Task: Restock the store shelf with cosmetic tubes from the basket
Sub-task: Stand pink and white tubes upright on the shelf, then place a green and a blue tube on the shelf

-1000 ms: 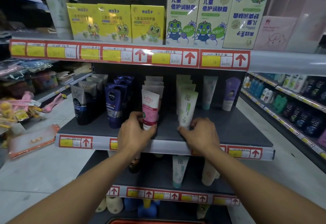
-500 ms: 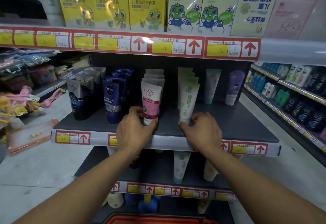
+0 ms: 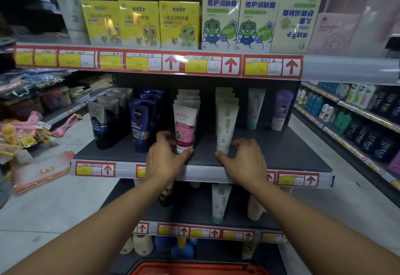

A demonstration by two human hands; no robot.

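Observation:
On the dark middle shelf (image 3: 281, 151) a pink and white Softto tube (image 3: 184, 125) stands upright at the front of its row. My left hand (image 3: 166, 158) grips its cap end between thumb and fingers. A pale green and white tube (image 3: 226, 127) heads the neighbouring row, and my right hand (image 3: 244, 160) holds its base with curled fingers. A rim of the red basket (image 3: 194, 268) shows at the bottom edge; its contents are hidden.
Dark blue Nivea tubes (image 3: 140, 123) and grey Softto tubes (image 3: 104, 121) stand left of my hands. A teal tube (image 3: 255, 108) and a purple tube (image 3: 281, 110) stand at the back right. Frog-printed boxes (image 3: 179, 23) fill the shelf above. More tubes sit on the lower shelves.
Both hands stay at the bases of the same two tubes. The view has shifted slightly up and down; the tubes stand in the same rows.

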